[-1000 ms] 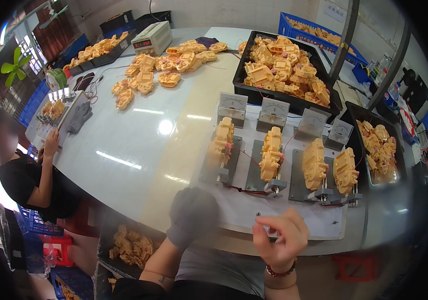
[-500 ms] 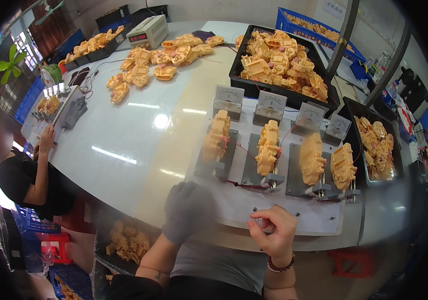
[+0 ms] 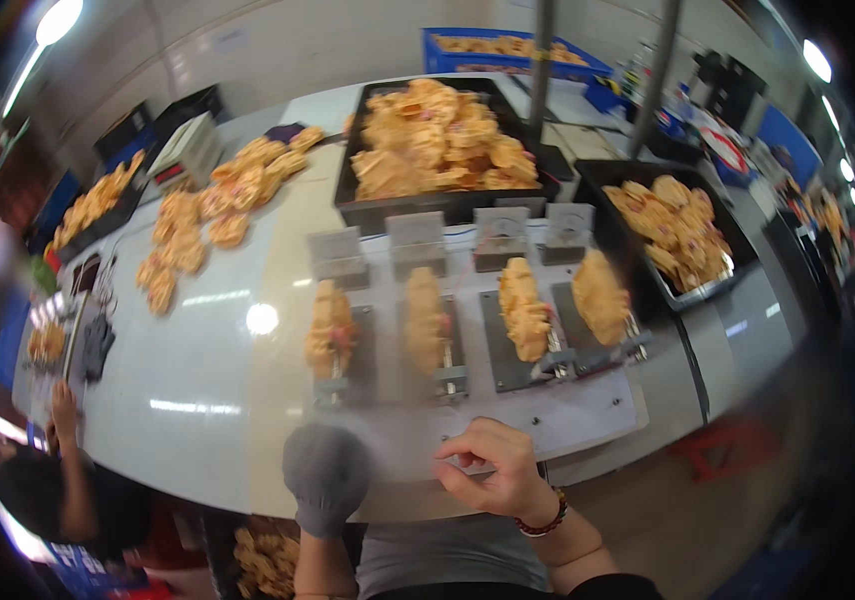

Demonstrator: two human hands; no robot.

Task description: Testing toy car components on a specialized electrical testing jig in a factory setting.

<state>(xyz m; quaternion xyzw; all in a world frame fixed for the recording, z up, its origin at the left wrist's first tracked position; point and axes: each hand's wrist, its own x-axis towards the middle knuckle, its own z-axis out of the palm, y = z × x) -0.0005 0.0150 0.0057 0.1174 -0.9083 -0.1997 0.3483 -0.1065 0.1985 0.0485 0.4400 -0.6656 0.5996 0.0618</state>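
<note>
Lobed, ribbed, plastic-looking tan housings (image 3: 525, 310) are held upright in a row on flat grey plates (image 3: 496, 350). Left hand (image 3: 328, 475), grey-gloved: grip cannot be told. Right hand (image 3: 498, 465), bare: fingers curled, narrow gap seen.

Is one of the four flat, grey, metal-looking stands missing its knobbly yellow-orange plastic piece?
No, each of the flat grey stands has one knobbly yellow-orange plastic piece standing on it.

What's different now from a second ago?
The view swung right, so the table sits farther left in the picture. I can't see the gloved left hand or bare right hand take or let go of anything. The four yellow parts are still on their stands.
</note>
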